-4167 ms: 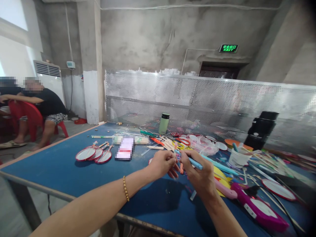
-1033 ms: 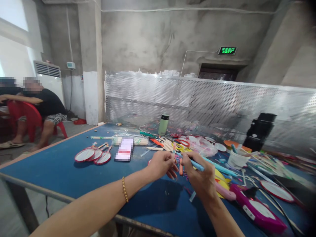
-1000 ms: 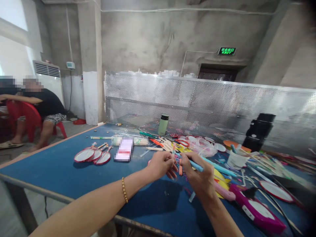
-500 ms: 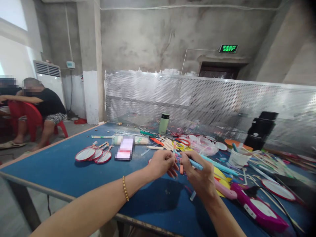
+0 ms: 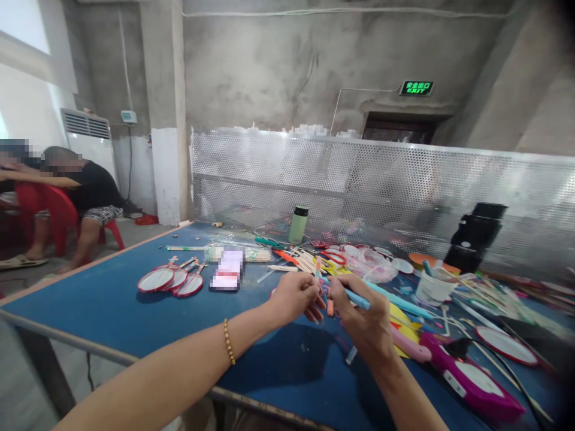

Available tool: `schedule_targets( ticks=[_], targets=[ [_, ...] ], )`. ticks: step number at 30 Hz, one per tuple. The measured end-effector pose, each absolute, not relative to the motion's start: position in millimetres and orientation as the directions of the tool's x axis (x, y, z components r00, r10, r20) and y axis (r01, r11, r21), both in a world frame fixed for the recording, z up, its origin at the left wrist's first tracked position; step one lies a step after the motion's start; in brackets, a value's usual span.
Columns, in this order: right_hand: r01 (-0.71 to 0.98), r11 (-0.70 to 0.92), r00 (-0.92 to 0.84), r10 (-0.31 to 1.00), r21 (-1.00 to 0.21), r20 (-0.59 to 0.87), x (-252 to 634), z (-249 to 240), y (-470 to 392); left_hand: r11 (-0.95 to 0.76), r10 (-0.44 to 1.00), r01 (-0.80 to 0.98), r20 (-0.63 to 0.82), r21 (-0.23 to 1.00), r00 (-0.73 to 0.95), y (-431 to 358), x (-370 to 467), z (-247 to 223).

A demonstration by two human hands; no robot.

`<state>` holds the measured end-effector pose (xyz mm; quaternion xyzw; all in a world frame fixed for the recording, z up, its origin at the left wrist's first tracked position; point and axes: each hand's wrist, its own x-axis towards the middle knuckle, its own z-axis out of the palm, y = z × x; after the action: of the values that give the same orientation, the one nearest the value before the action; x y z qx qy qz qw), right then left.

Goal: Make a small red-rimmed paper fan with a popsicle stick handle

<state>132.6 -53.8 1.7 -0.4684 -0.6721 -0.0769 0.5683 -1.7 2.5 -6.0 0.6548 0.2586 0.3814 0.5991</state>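
Note:
Between thumb and finger, my left hand [image 5: 294, 297] pinches a slim, short stick [image 5: 318, 267] with an orange-pink upper end and a pale blue band. My right hand [image 5: 366, 311] grips a light blue marker pen [image 5: 358, 299], its front end pointing at the stick, close to it. Whether the two touch, I cannot tell. Below the hands lies a small orange piece [image 5: 330, 308] on the blue table [image 5: 256, 353]. Left of my hands, several small round white paddles with red rims [image 5: 155, 279] overlap one another.
A phone [image 5: 227, 269] lies left of centre. A green bottle [image 5: 298, 224] stands at the back. To the right are a white cup [image 5: 435, 290], a magenta heat-sealer-like tool [image 5: 478, 383], a yellow sheet [image 5: 402, 320] and loose sticks. A person [image 5: 92, 185] sits at far left.
My hands, the stick and the marker pen have hardly moved. The seated person at left has lowered their head a little.

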Motion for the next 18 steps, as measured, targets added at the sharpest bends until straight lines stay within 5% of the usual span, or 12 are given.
schedule_targets(
  ticks=[18],
  targets=[
    [0.711,0.566,0.067,0.536,-0.417,0.842,130.5,2.3,-53.7,-0.159,0.787,-0.122,0.2,0.98,0.583,4.2,-1.1,-9.5]
  ],
)
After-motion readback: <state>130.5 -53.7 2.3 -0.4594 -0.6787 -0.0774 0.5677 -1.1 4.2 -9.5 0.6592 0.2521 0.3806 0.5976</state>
